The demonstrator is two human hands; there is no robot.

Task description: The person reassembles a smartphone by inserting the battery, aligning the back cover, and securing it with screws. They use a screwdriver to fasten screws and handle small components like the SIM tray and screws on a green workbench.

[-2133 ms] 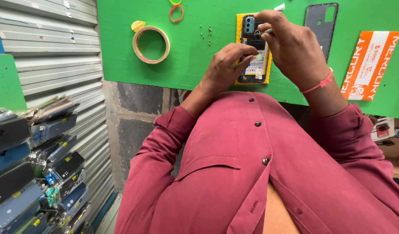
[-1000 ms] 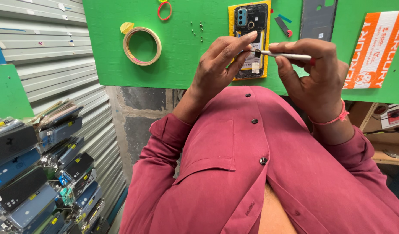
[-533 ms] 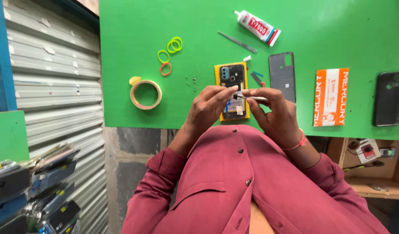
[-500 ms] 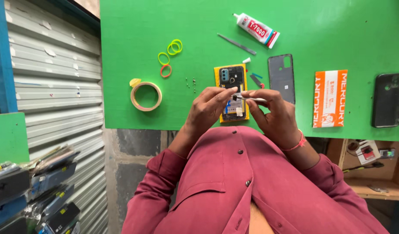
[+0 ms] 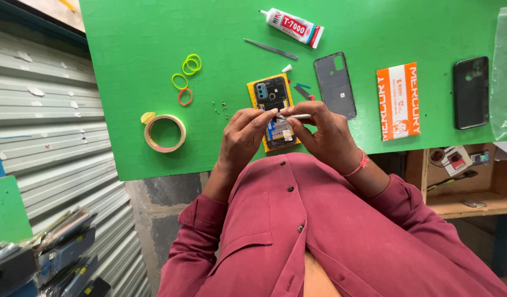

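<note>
free: table [image 5: 132, 82] left | blocked: tape roll [image 5: 165, 132], rubber bands [image 5: 186, 74], back cover [image 5: 335, 83]

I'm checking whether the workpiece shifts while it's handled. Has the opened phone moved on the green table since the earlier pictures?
No. The opened phone lies just right of the tape roll and left of the grey back cover, as before.

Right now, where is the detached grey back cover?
In the head view, the grey back cover lies flat on the green table, right of the opened phone, left of the orange packet.

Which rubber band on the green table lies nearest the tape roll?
The red rubber band; the three yellow-green ones lie farther up from the tape roll.
</note>
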